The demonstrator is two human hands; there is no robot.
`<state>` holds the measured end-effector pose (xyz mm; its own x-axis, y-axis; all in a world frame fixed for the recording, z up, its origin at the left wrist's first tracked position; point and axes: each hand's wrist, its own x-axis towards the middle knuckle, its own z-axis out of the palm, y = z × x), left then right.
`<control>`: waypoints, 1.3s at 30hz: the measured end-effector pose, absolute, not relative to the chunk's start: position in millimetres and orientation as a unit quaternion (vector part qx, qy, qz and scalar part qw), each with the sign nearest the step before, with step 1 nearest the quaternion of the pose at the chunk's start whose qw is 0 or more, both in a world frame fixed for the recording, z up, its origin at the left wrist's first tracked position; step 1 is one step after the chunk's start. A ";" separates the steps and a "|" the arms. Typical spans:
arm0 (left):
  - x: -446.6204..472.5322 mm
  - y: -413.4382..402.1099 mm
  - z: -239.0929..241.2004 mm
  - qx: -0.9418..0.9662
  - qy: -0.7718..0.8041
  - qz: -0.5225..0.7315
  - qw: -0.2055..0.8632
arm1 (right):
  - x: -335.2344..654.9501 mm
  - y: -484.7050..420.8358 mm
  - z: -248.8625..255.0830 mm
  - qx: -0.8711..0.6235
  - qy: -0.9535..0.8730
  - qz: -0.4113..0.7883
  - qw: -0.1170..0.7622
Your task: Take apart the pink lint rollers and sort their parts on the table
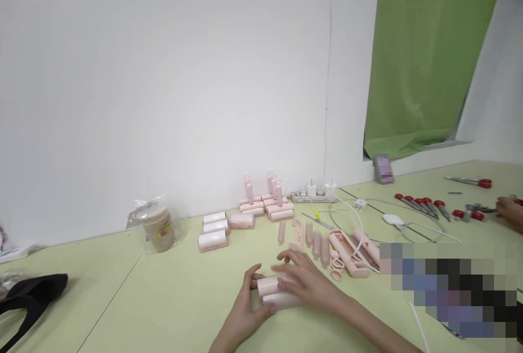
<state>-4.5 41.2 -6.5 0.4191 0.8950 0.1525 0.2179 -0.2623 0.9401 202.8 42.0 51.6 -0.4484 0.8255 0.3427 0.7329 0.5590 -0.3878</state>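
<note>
My left hand (244,305) and my right hand (304,281) both grip a pink lint roller (273,292) low over the pale green table (171,293). The left hand's fingers curl round its left end; the right hand lies over its top and right side. Just beyond my right hand lie several loose pink handle parts (314,239) and pink roller covers (352,252). Further back stand assembled pink rollers (267,203) with upright handles, and three white paper rolls (213,231) lie to their left.
A bagged cup (158,226) stands by the wall at left, a black bag (30,298) at the far left edge. A power strip (312,195) with a white cable sits at the back. Red-handled tools (425,206) and another person's hand (510,212) are at right.
</note>
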 end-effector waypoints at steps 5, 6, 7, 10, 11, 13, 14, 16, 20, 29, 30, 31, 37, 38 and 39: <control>-4.6 37.9 0.2 0.740 0.392 0.344 0.425 | 259.9 53.7 64.2 -0.549 -0.808 0.030 0.211; -4.1 36.9 1.3 0.739 0.401 0.338 0.422 | 270.4 53.2 61.8 -0.567 -0.800 0.026 0.196; -3.5 35.9 2.0 0.739 0.412 0.330 0.419 | 279.1 51.2 57.8 -0.588 -0.788 0.023 0.182; -1.6 32.7 2.9 0.753 0.427 0.308 0.395 | 292.6 40.6 42.7 -0.648 -0.747 0.019 0.151; -1.0 31.8 3.1 0.759 0.426 0.304 0.388 | 293.3 37.7 38.9 -0.661 -0.736 0.017 0.145; -0.1 30.3 3.5 0.764 0.426 0.303 0.379 | 290.6 37.2 35.9 -0.672 -0.726 0.008 0.147; 0.2 29.9 3.8 0.764 0.426 0.304 0.378 | 287.8 40.4 36.6 -0.670 -0.727 0.001 0.150; 0.6 29.4 4.3 0.766 0.424 0.306 0.374 | 280.9 54.7 41.4 -0.667 -0.728 -0.015 0.159; 0.7 29.9 3.8 0.769 0.417 0.311 0.370 | 269.6 103.6 52.3 -0.677 -0.717 -0.025 0.165; 0.3 31.1 2.7 0.770 0.415 0.310 0.373 | 274.4 167.4 53.6 -0.754 -0.605 0.059 0.249; 0.4 30.9 3.0 0.769 0.416 0.309 0.374 | 275.9 167.6 54.8 -0.751 -0.599 0.072 0.268; 0.6 30.6 3.3 0.770 0.415 0.310 0.373 | 276.9 167.1 56.9 -0.744 -0.596 0.082 0.291; 0.8 30.3 5.3 0.780 0.402 0.317 0.360 | 259.0 141.8 76.8 -0.620 -0.631 0.151 0.441; 0.8 30.3 5.8 0.781 0.400 0.316 0.360 | 251.8 131.8 78.4 -0.589 -0.648 0.171 0.452; 0.9 30.3 6.5 0.783 0.398 0.316 0.359 | 244.0 120.2 78.9 -0.557 -0.666 0.193 0.457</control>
